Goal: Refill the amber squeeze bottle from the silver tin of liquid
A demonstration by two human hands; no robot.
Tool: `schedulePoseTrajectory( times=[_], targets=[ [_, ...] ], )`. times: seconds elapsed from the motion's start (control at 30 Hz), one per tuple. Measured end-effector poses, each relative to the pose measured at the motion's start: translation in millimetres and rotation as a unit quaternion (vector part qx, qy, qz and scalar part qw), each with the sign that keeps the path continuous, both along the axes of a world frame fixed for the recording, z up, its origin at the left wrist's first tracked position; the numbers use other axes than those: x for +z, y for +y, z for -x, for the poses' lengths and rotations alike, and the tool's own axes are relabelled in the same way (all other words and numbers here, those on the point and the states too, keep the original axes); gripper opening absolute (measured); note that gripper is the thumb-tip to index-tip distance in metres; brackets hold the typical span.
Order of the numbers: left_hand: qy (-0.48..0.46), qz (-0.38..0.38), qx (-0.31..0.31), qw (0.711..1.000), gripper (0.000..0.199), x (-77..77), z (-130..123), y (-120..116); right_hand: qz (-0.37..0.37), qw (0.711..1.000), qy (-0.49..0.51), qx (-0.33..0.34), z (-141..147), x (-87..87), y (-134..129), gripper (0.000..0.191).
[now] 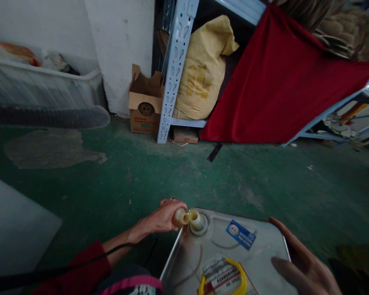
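My left hand (161, 217) is wrapped round a small translucent bottle (178, 217), its mouth turned toward the pale plastic spout (197, 221) of a square metal can (264, 246). Yellowish liquid (189, 215) bridges the gap between spout and bottle mouth. On the can's top are a blue label (241, 234), a white-and-red label and a yellow carrying handle (243, 278). Gripping the can's right edge, my right hand (309, 264) has its thumb on the top and fingers over the far side. The can's lower part is out of sight.
Beyond the green floor (126, 176) stands a metal shelf (172, 78) with a yellow sack (201, 73) and a hanging red cloth (270, 90). An open cardboard box (145, 108) sits beside its post. A plastic bin (46, 90) is at left. A dark cord (110, 250) crosses my left forearm.
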State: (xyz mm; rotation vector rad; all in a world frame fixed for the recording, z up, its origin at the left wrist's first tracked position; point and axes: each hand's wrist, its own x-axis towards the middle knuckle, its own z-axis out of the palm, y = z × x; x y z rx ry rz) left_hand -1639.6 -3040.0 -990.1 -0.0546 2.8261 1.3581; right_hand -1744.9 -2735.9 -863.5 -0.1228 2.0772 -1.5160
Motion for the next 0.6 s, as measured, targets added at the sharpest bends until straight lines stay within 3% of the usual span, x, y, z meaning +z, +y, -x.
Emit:
schedulePoseTrajectory(
  times=[0.37, 0.5, 0.6],
  targets=[
    [0.048, -0.161, 0.015, 0.986, 0.062, 63.6, 6.2, 15.2, 0.022, 0.998, -0.019, -0.052, 1.8, 14.3, 39.4, 0.087],
    [0.083, -0.229, 0.006, 0.97, 0.061, 76.8, 35.2, 22.1, 0.031, 0.994, -0.033, -0.096, -3.5, 35.1, 57.5, 0.076],
    [0.121, -0.246, 0.002, 0.962, 0.061, 82.5, 65.6, 32.3, 0.028, 0.992, -0.032, -0.115, 2.3, 43.0, 86.0, 0.078]
  ],
)
